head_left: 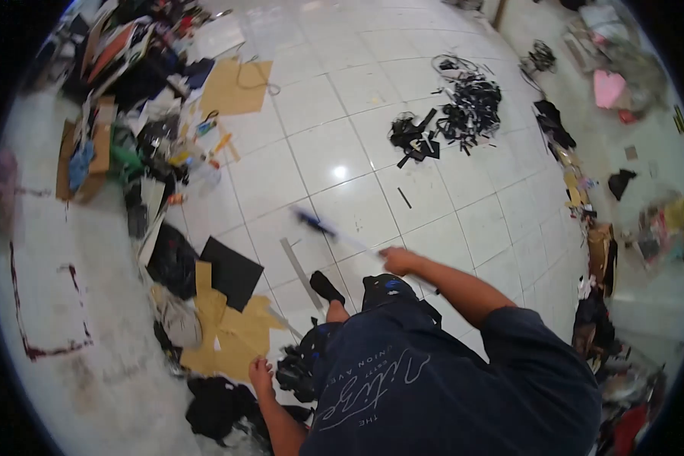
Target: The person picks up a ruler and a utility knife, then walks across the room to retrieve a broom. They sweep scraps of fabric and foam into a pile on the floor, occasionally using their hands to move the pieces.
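My right hand (399,261) is wrapped round the pale handle of a broom (349,242), which slants forward and to the left over the white tiles. Its dark blue head (313,221) is smeared by motion. Off to the left side of my body hangs my left hand (261,372), fingers loosely bent and apart, holding nothing. Beneath that hand lie brown paper sheets (235,342), with a black cloth heap (213,409) close by. A thin dark strip (404,197) rests on the floor beyond the broom.
Black scraps form a large pile (471,110) and a smaller one (414,138) ahead on the right. Clutter with a cardboard box (99,171) lines the left wall. A black sheet (232,272) and a grey strip (302,271) lie near my foot (328,289). More items line the right side.
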{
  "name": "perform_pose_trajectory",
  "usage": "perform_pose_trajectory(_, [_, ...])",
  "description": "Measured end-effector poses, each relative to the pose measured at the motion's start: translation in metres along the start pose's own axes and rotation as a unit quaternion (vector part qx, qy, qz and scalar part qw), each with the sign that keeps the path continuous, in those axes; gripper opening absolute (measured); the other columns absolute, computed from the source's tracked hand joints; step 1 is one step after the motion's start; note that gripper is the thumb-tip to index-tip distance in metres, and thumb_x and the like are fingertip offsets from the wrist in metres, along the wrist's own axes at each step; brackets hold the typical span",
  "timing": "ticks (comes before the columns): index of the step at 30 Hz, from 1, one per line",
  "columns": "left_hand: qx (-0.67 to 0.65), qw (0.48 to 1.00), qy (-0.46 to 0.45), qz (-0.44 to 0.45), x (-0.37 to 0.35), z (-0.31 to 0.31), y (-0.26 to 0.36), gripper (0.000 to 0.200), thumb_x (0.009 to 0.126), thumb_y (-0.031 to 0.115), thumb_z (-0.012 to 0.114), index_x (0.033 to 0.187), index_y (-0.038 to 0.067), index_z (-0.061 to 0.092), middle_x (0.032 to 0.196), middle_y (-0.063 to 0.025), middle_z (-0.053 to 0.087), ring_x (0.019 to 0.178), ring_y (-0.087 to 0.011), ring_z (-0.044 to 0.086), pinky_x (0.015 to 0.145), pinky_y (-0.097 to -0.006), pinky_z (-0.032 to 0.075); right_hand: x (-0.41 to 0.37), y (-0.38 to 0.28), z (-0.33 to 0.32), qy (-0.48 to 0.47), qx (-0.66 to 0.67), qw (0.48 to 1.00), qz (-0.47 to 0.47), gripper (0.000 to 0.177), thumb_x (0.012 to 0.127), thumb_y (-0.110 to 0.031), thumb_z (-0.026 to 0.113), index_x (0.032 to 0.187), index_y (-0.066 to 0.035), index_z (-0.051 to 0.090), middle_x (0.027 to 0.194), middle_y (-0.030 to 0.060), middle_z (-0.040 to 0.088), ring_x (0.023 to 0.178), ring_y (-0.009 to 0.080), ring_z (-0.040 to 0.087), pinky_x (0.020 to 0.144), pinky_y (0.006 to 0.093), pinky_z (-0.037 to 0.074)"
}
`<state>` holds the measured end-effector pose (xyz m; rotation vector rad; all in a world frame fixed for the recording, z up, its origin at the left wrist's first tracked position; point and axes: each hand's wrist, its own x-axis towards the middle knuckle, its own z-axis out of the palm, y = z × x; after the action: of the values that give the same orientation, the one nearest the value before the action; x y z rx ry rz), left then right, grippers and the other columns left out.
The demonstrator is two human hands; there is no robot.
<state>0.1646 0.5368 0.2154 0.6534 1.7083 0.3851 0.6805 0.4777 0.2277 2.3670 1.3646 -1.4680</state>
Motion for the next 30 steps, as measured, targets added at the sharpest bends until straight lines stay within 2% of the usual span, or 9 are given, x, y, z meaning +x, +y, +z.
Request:
perform_pose_trajectory(4, [0.054, 0.998, -0.025, 0.026, 0.030, -0.006, 0.081, 0.019, 0.085, 0.019, 0.052, 0.097, 0.005, 0.050, 0.078, -0.0014, 0.050, 0.062, -0.0076, 0.048, 0.047, -0.0185, 0.036, 0.005, 0.086, -0.067, 0.225, 0.034, 0.954, 0.195, 0.034, 0.075, -0.010, 0.046, 0.109, -0.007, 0.053, 0.098, 0.0193, 0.060, 0.090, 0.0357, 0.058, 0.075, 0.0437, 0.048])
perform_pose_trajectory(8, [0.165, 0.984, -0.063, -0.024, 0.085, -0.025, 0.091, 0.013, 0.082, 0.021, 0.051, 0.083, 0.009, 0.046, 0.063, -0.0028, 0.047, 0.047, -0.0128, 0.046, 0.038, -0.0244, 0.034, -0.088, 0.124, -0.073, 0.259, 0.057, 0.935, 0.235, 0.051, 0.082, -0.029, 0.051, 0.128, -0.012, 0.038, 0.107, 0.0202, 0.057, 0.097, 0.0361, 0.055, 0.083, 0.0427, 0.045])
perform_pose_trajectory(12, [0.242, 0.958, -0.089, -0.128, 0.112, -0.003, 0.102, 0.015, 0.083, 0.022, 0.051, 0.082, 0.007, 0.048, 0.062, -0.0030, 0.047, 0.047, -0.0151, 0.047, 0.039, -0.0286, 0.037, -0.142, 0.105, 0.043, 0.224, 0.094, 0.918, 0.313, 0.045, 0.087, -0.033, 0.043, 0.130, -0.023, 0.035, 0.091, 0.0201, 0.061, 0.083, 0.0355, 0.059, 0.073, 0.0464, 0.047])
perform_pose_trajectory(15, [0.293, 0.942, -0.145, -0.077, 0.128, 0.056, 0.135, 0.019, 0.082, 0.023, 0.054, 0.087, 0.005, 0.052, 0.067, -0.0036, 0.049, 0.051, -0.0154, 0.049, 0.042, -0.0282, 0.039, -0.165, 0.066, 0.111, 0.201, 0.137, 0.915, 0.322, 0.040, 0.086, -0.029, 0.042, 0.125, -0.021, 0.040, 0.081, 0.0176, 0.061, 0.077, 0.0347, 0.059, 0.069, 0.0469, 0.047])
perform_pose_trajectory(19, [0.327, 0.926, -0.190, -0.001, 0.144, 0.125, 0.185, 0.025, 0.080, 0.023, 0.057, 0.094, 0.002, 0.056, 0.072, -0.0040, 0.051, 0.057, -0.0148, 0.050, 0.047, -0.0274, 0.042, -0.160, 0.065, 0.117, 0.152, 0.140, 0.929, 0.308, 0.038, 0.086, -0.025, 0.042, 0.124, -0.019, 0.043, 0.082, 0.0168, 0.062, 0.080, 0.0337, 0.060, 0.069, 0.0461, 0.047])
perform_pose_trajectory(22, [0.271, 0.937, -0.203, 0.090, 0.158, 0.191, 0.239, 0.026, 0.080, 0.019, 0.058, 0.096, -0.001, 0.055, 0.075, -0.0035, 0.052, 0.061, -0.0118, 0.050, 0.052, -0.0259, 0.044, -0.127, 0.103, 0.081, 0.140, 0.160, 0.927, 0.308, 0.040, 0.084, -0.020, 0.041, 0.124, -0.019, 0.043, 0.086, 0.0173, 0.061, 0.083, 0.0338, 0.060, 0.071, 0.0456, 0.047])
perform_pose_trajectory(23, [0.255, 0.939, -0.189, 0.132, 0.155, 0.219, 0.254, 0.013, 0.085, 0.016, 0.052, 0.078, 0.006, 0.050, 0.062, 0.0018, 0.043, 0.049, -0.0077, 0.042, 0.041, -0.0227, 0.035, -0.109, 0.124, 0.065, 0.157, 0.170, 0.923, 0.306, 0.040, 0.084, -0.019, 0.041, 0.124, -0.019, 0.043, 0.088, 0.0176, 0.061, 0.084, 0.0338, 0.060, 0.072, 0.0456, 0.047])
perform_pose_trajectory(24, [0.240, 0.940, -0.198, 0.139, 0.159, 0.237, 0.268, 0.014, 0.085, 0.017, 0.052, 0.078, 0.005, 0.050, 0.062, 0.0020, 0.043, 0.050, -0.0077, 0.042, 0.043, -0.0225, 0.036, -0.094, 0.145, 0.039, 0.172, 0.177, 0.921, 0.303, 0.041, 0.084, -0.019, 0.041, 0.124, -0.019, 0.043, 0.090, 0.0179, 0.061, 0.085, 0.0337, 0.060, 0.072, 0.0455, 0.047])
perform_pose_trajectory(30, [0.373, 0.908, -0.105, 0.157, 0.089, 0.348, 0.283, 0.038, 0.084, 0.028, 0.056, 0.109, 0.000, 0.052, 0.084, -0.0092, 0.057, 0.067, -0.0142, 0.052, 0.058, -0.0280, 0.044, 0.084, 0.368, -0.206, 0.281, 0.134, 0.902, 0.301, 0.040, 0.083, -0.022, 0.044, 0.122, -0.017, 0.047, 0.095, 0.0156, 0.061, 0.086, 0.0329, 0.060, 0.074, 0.0433, 0.048])
